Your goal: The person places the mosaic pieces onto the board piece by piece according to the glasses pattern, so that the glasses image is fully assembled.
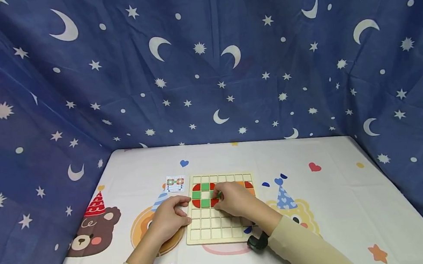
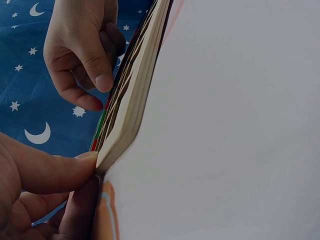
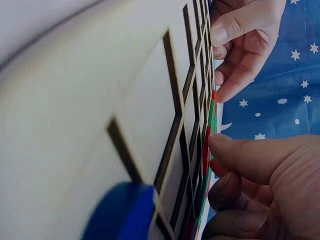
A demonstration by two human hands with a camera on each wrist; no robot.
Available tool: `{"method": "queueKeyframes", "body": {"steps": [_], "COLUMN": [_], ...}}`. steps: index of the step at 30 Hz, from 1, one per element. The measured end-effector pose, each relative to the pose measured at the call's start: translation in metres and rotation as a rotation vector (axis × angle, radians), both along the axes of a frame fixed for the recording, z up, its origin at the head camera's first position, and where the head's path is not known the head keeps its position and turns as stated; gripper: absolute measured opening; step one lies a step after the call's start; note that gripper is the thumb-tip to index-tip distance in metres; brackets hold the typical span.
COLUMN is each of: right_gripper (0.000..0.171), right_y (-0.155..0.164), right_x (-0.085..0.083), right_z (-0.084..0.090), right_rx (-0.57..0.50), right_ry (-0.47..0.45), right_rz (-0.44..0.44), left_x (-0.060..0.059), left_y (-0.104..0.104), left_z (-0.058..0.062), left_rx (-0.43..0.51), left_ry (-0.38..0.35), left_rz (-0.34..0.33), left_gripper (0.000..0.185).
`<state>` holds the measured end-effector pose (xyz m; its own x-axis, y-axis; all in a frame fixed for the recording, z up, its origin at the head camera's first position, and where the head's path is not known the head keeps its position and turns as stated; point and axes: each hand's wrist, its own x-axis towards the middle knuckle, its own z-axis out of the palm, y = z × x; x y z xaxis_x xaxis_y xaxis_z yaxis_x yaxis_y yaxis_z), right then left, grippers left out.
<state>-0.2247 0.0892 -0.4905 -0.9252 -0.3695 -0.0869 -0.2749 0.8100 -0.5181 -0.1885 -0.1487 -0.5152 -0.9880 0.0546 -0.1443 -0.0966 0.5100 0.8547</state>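
Observation:
A pale wooden grid board lies on the table, with red and green tiles in its upper left cells. My left hand rests at the board's left edge, thumb and index finger apart; in the left wrist view the thumb tip touches the board's corner. My right hand bends over the upper middle of the board. A bit of green shows between its fingers, and I cannot tell whether they hold it. The right wrist view has the right thumb against a red tile.
A small printed pattern card lies beyond the board's upper left corner. Orange and red tiles sit at the board's upper right. A dark blue piece is by its lower right corner. A starry blue curtain stands behind the table.

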Motion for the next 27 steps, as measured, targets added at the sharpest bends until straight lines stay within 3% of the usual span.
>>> {"method": "queueKeyframes", "body": {"steps": [14, 27], "right_gripper": [0.01, 0.008], "right_y": [0.002, 0.033], "right_x": [0.003, 0.004], "right_z": [0.002, 0.008], "right_rx": [-0.007, -0.079], "right_ry": [-0.004, 0.016], "right_rz": [-0.046, -0.082], "left_x": [0.002, 0.001], "left_y": [0.001, 0.002], "left_z": [0.001, 0.0], "left_rx": [0.002, 0.002], "left_ry": [-0.009, -0.008], "left_rz": [0.001, 0.008], "left_gripper": [0.056, 0.056]}}
